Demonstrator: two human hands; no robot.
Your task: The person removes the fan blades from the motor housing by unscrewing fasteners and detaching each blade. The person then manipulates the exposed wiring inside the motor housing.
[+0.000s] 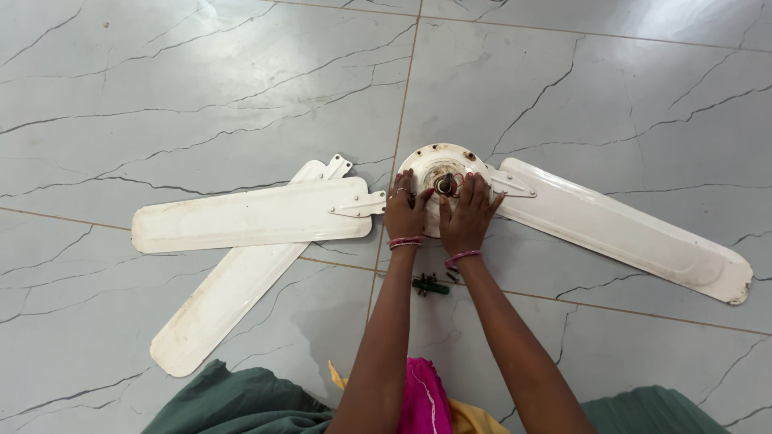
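A round white ceiling fan motor lies on the tiled floor with a metal shaft at its centre. My left hand rests on the motor's left side, fingers spread near the shaft. On the right side my right hand lies flat, fingertips touching the hub. One white blade is fixed to the motor and reaches out to the right. Two loose white blades, one lying across the other, sit to the left.
A small green tool and a few dark screws lie on the floor between my forearms. Grey marble-look tiles spread all around. My green, pink and yellow clothing fills the bottom edge.
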